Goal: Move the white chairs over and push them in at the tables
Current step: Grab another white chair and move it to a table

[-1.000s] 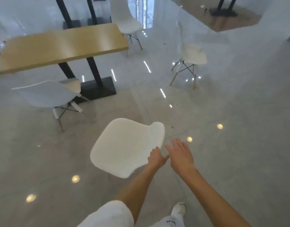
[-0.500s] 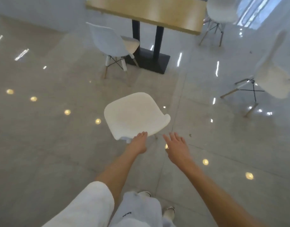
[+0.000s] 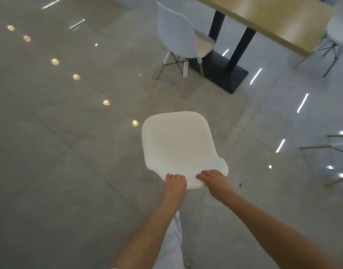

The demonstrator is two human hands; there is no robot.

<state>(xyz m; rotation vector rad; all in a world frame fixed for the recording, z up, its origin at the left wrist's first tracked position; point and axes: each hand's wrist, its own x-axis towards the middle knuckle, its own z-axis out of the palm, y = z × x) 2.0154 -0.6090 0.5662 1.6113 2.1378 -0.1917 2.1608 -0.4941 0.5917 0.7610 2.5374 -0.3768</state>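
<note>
both arms extended forward, forearms bare. left hand (image 3: 175, 179) curled in a grip, knuckles up. right hand (image 3: 215, 180) likewise, just beside it.

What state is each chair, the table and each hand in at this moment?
Near white chair: out on the open floor, away from the table, held at its backrest top edge.
Left hand: closed over that edge.
Right hand: closed over the same edge.
Far white chair: upright, seat tucked partly under the table.
Wooden table: standing on black legs, top bare where visible.
</note>
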